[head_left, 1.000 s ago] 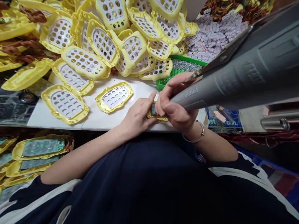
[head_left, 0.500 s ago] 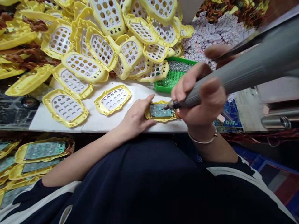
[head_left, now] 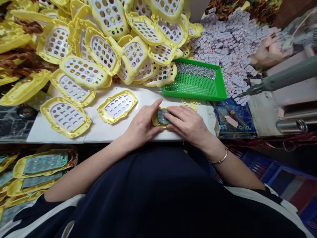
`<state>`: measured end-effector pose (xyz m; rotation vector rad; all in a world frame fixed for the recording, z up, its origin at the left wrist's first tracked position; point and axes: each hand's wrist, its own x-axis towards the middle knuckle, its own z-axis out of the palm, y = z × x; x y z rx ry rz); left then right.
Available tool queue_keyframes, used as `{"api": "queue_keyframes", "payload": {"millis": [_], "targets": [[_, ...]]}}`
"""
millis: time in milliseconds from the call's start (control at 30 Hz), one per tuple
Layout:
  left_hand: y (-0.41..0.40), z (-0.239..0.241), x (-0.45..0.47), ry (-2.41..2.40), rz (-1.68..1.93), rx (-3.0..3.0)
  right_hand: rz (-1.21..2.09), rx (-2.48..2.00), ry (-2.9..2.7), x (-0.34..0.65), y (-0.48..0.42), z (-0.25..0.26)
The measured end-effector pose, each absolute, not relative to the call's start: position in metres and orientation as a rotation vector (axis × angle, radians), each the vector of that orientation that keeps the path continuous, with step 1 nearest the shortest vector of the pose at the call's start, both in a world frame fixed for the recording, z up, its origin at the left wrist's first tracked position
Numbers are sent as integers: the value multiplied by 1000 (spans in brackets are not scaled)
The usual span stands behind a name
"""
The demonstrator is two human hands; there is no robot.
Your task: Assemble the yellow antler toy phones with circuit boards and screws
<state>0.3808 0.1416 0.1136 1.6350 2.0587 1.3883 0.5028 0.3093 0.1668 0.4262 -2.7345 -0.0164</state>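
A small yellow plastic shell [head_left: 155, 120] lies on the white work surface, with a green circuit board [head_left: 162, 116] set inside it. My left hand [head_left: 141, 126] grips the shell's left end, thumb and fingers on opposite edges. Over the right end, my right hand [head_left: 190, 126] has its fingers bent round the shell, hiding much of the board. A grey electric screwdriver [head_left: 279, 77] hangs at the right, out of my hands, its tip pointing left. Left of my hands lies a yellow cover [head_left: 101, 111] with a white, holed panel.
Behind stands a green tray [head_left: 198, 95] holding screws [head_left: 196, 70]. Yellow covers [head_left: 105, 49] are heaped at the back left, small white pieces [head_left: 223, 39] at the back right. Another person's hand [head_left: 266, 51] is by those pieces. Board-filled shells [head_left: 44, 163] sit lower left.
My right hand has let go of the electric screwdriver and moved down onto the shell. The screwdriver has swung away to the right. My left hand still grips the shell.
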Motion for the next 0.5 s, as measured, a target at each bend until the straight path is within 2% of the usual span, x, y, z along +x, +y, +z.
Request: {"api": "queue_keyframes", "payload": {"millis": [200, 500], "targets": [[141, 115, 380, 2054, 1409, 1638, -183, 533, -2633, 502, 315, 157], [142, 120, 382, 2081, 1393, 1654, -9, 477, -2638, 507, 319, 144]]}}
